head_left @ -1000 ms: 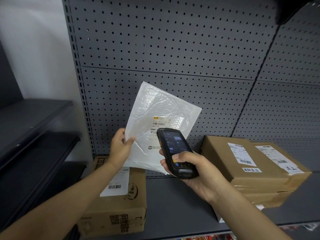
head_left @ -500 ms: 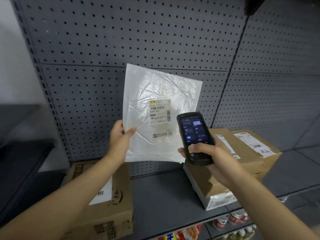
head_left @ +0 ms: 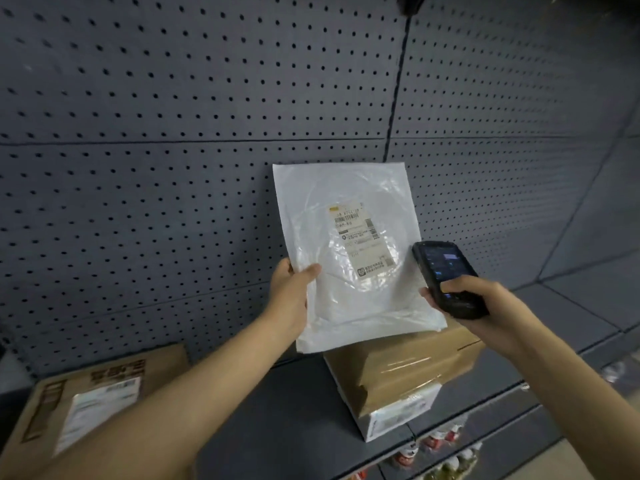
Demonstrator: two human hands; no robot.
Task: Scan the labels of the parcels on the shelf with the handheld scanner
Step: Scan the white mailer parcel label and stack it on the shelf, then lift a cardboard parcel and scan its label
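Note:
My left hand (head_left: 292, 292) grips the left edge of a white plastic mailer (head_left: 349, 251), holding it upright in front of the pegboard. Its printed label (head_left: 360, 239) faces me. My right hand (head_left: 474, 303) holds a black handheld scanner (head_left: 446, 275) with a lit screen, just right of the mailer and level with its lower half. The mailer's bottom edge hangs over a stack of brown cardboard parcels (head_left: 412, 365) that rests on a white box (head_left: 398, 414) on the grey shelf (head_left: 284, 410).
A labelled cardboard box (head_left: 93, 400) lies on the shelf at the lower left. The grey pegboard back wall (head_left: 207, 98) rises behind everything. Small bottles (head_left: 440, 448) show on a lower shelf at the bottom right.
The mailer and both hands have moved right, so the mailer now hangs over the brown parcel stack. The scanner has shifted from in front of the label to the mailer's right side. My view has panned right.

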